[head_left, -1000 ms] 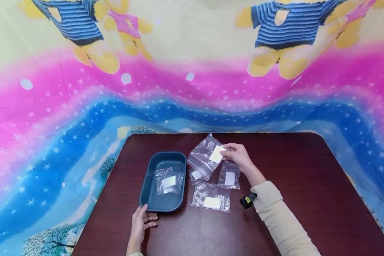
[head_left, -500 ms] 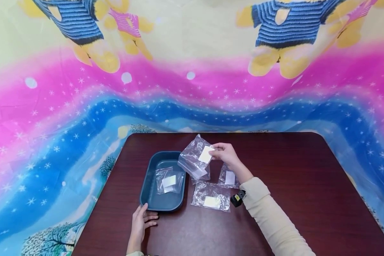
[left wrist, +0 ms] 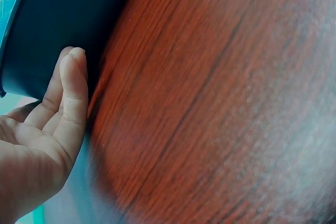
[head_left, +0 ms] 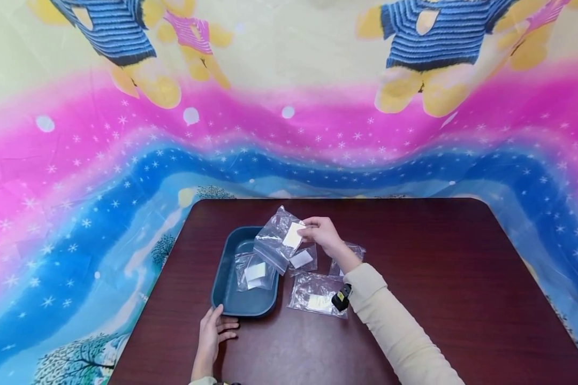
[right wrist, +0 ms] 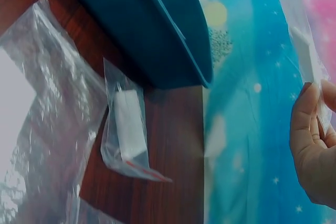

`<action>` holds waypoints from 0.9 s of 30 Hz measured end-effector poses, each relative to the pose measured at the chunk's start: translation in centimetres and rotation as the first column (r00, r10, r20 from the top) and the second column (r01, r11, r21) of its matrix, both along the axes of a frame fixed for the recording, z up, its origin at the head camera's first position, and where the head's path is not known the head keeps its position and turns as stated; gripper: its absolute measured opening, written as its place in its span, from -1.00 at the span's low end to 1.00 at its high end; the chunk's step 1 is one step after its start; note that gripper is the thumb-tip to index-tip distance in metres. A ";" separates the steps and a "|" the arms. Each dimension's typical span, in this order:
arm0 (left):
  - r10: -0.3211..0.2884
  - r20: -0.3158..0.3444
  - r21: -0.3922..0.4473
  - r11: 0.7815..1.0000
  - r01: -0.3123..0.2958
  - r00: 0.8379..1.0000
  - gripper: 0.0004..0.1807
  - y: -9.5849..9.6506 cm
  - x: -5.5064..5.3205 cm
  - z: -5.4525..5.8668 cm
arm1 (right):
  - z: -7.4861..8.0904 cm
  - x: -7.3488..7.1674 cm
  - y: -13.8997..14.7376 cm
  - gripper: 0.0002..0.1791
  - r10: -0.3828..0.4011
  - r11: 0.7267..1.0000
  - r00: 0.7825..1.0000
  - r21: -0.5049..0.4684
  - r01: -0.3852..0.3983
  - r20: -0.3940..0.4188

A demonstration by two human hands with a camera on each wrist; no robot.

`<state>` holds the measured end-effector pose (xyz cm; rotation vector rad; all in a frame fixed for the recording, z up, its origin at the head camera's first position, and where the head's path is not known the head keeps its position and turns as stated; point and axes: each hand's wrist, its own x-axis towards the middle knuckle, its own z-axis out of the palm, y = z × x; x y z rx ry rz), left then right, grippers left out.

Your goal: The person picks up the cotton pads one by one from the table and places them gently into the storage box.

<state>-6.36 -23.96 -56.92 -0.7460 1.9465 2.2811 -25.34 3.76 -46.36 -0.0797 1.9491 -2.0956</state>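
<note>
Up over the right rim of the dark teal tray [head_left: 245,311], my right hand [head_left: 320,233] pinches a clear zip bag [head_left: 272,232] by the white card-like piece [head_left: 293,235] inside it. The bag tilts, its zip end overlapping the tray in the head view. In the right wrist view, thumb and fingers grip that white piece through the plastic. Inside the tray lie overlapping clear bags [head_left: 254,271] with white pieces. My left hand [head_left: 209,338] is at the tray's near left corner. Its fairly straight fingers [left wrist: 73,87] touch the outer wall in the left wrist view.
Right of the tray, a small clear bag [head_left: 302,259], a wider one [head_left: 315,291] and another bag [head_left: 358,250], partly behind my right forearm, lie on the dark red-brown table [head_left: 438,251]. A patterned cloth [head_left: 289,139] hangs along the table's far edge.
My right hand has carried its bag leftward from above the table bags to the tray's right rim. The left hand and tray have stayed in place.
</note>
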 end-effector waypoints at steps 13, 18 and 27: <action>0.012 0.000 0.012 1.000 -0.012 1.000 -0.53 -0.2 0.0 -0.3 | -1.1 -0.2 -4.3 -0.68 0.032 0.996 0.998 0.078 -0.036 0.046; 0.015 -0.006 0.013 1.000 -0.015 1.000 -0.54 -0.2 0.0 -0.2 | -1.7 0.1 -6.0 -0.69 0.059 0.994 0.996 0.092 -0.065 0.066; 0.016 -0.020 0.008 1.000 -0.016 1.000 -0.63 -0.3 0.0 -0.2 | -2.9 1.1 -8.6 -0.71 0.127 0.984 0.990 0.117 -0.133 0.061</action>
